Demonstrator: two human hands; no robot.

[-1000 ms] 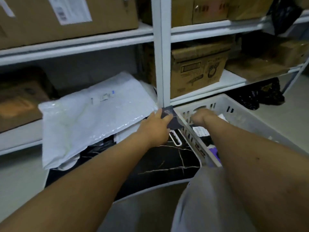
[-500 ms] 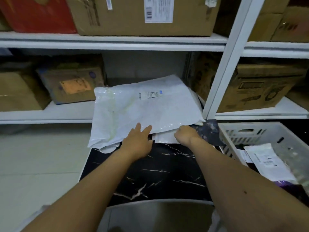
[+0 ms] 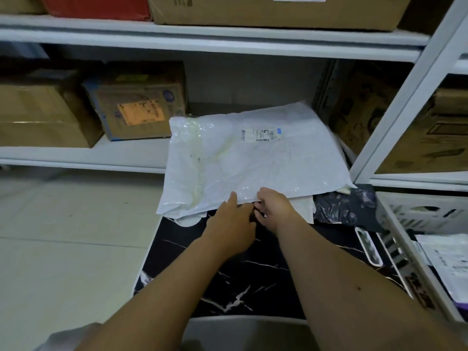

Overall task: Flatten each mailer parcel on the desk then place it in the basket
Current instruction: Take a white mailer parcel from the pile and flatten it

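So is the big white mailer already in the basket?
No, the big white mailer lies on the far end of the black marble desk, with both hands at its near edge, while the basket stands to the right.

One head-worn wide-angle view looks forward and down, close over the desk [image 3: 202,274] toward the shelves [image 3: 202,39].

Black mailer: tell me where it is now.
The black mailer lies at the desk's right rear, partly under the white mailer, just left of the basket.
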